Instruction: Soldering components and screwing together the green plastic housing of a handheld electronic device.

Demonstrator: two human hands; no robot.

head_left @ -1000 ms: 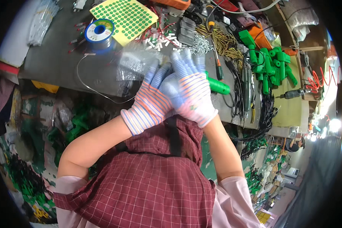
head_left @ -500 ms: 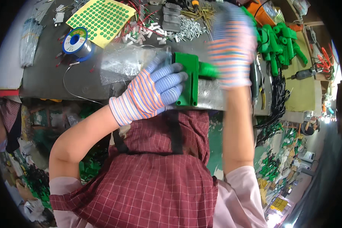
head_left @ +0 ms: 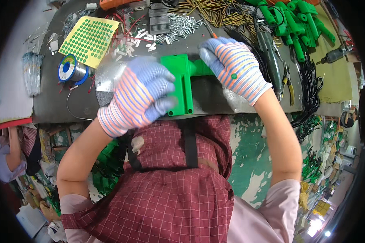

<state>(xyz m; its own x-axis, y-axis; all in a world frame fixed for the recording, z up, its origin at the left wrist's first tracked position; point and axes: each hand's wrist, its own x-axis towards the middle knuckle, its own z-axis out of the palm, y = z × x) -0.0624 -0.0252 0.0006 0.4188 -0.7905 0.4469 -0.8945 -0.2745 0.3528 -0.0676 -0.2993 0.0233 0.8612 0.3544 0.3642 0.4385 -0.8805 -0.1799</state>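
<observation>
A green plastic housing (head_left: 177, 87) with a round, handle-like part (head_left: 201, 68) on its right lies at the bench's near edge. My left hand (head_left: 142, 91), in a striped glove, has bent fingers over its left edge. Motion smears those fingers, so their grip is unclear. Beyond the round part, my right hand (head_left: 233, 65) is closed, its fingers curled and thumb pressed in. What it holds is hidden. A thin metal rod with an orange end (head_left: 215, 36) reaches its index finger; I cannot tell whether it is held. A green dot sticks to this glove.
A solder spool (head_left: 67, 69) and a yellow sheet of green dots (head_left: 89, 40) lie left. Silver screws (head_left: 181, 27) and brass screws (head_left: 227, 14) cover the back. At right are a power tool (head_left: 269, 56), pliers (head_left: 288, 87), black cables (head_left: 309, 91) and green housings (head_left: 296, 24).
My right hand has come down and nearer, and its blur is gone. My left hand has shifted and blurred beside the housing. The whole view has moved, carrying the bench things leftward.
</observation>
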